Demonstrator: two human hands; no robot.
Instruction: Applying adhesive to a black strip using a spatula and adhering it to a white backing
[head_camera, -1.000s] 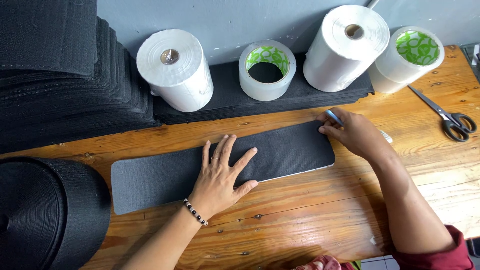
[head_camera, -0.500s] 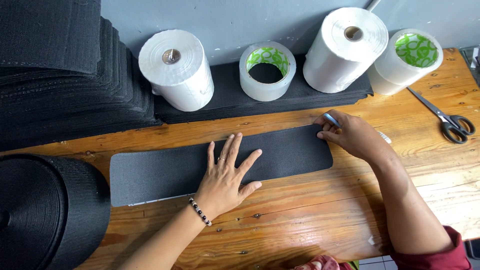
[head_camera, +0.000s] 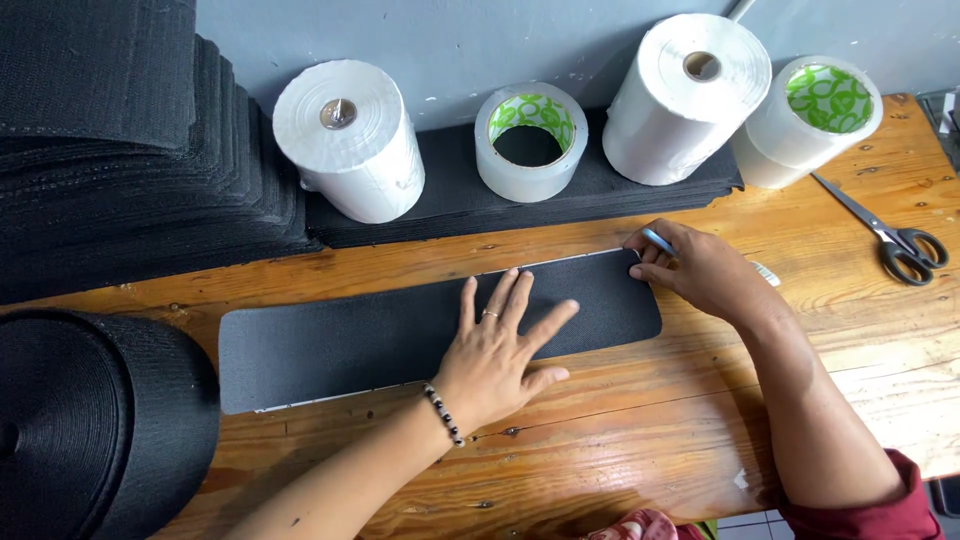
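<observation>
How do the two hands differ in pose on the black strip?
The left hand lies flat, fingers spread, on the middle of the black strip; the right hand is curled at the strip's far right corner, pinching a small blue tool. The left wrist wears a beaded bracelet; the right has none. Both touch the strip.

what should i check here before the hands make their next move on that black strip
1. Left hand pressed flat on the black strip: ok.
2. Right hand at the strip's far right corner, holding a small blue tool: ok.
3. Tool's tip type: cannot tell.
4. Strip lying flat on the wooden table: ok.
5. Scissors lying apart from both hands: ok.
6. White rolls upright behind the strip, not touching it: ok.
</observation>
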